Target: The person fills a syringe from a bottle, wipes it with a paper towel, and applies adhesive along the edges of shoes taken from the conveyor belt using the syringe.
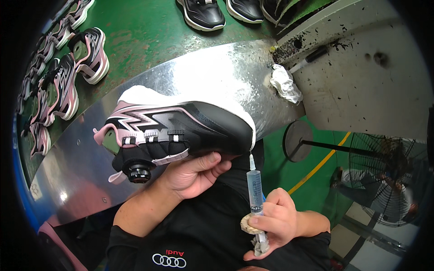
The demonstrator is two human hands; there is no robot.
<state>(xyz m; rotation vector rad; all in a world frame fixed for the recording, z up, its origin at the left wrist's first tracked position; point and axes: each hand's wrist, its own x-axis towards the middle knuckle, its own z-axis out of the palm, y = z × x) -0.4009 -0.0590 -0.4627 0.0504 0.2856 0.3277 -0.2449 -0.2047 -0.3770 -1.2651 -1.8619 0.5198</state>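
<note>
A black and pink sneaker [190, 124] with a white sole and a round black dial on its tongue is tipped on its side over the metal bench. My left hand [196, 174] grips it from below near the toe; some fingers are hidden behind the shoe. In my right hand [275, 217] is a syringe [255, 187] of clear liquid, fingers wrapped round its barrel and thumb side near the tan-wrapped flange. The needle tip points up and meets, or nearly meets, the seam between sole and upper at the toe.
A sheet-metal bench top [217, 58] lies under the shoe. Crumpled white tissue [285, 83] and a dark-handled brush-like tool [312, 58] lie by the grey panel. Pink sneakers [92, 54] line the left; black shoes [203, 16] stand at the back. A fan [382, 176] is right.
</note>
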